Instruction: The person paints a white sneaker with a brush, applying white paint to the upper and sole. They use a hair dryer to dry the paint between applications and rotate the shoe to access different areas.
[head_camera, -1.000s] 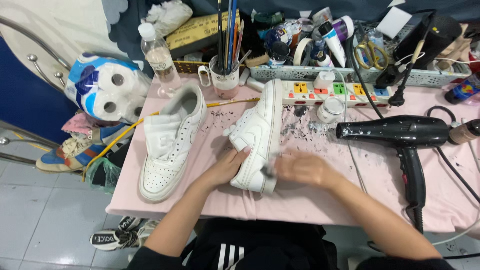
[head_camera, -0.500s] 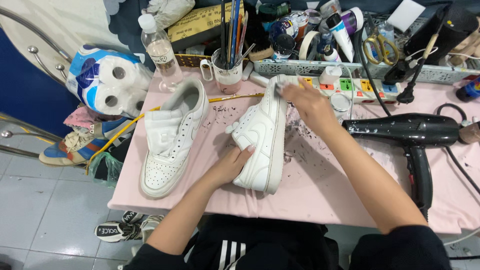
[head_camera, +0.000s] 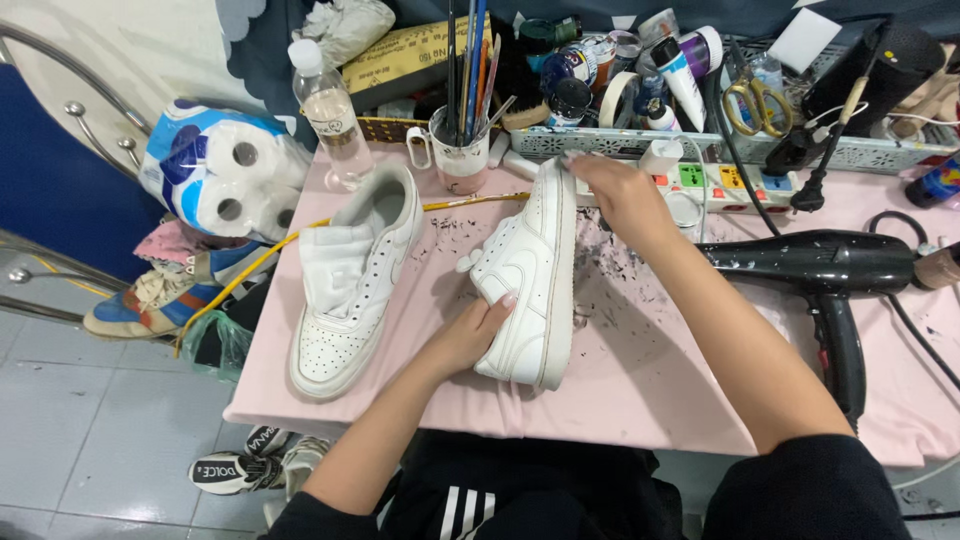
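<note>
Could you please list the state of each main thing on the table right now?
Left hand: gripping tilted sneaker.
Right hand: on that sneaker's heel end.
Second sneaker: flat, upright, untouched.
Hair dryer: lying on its side.
Water bottle: upright, capped.
Scissors: closed.

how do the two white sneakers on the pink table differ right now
The held sneaker is tipped on its side, sole edge facing right; the other sneaker lies flat, sole down, opening facing up. The left hand grips the held sneaker's side and the right hand touches its far end; no hand touches the other sneaker. Both are white low-tops on the pink table.
</note>
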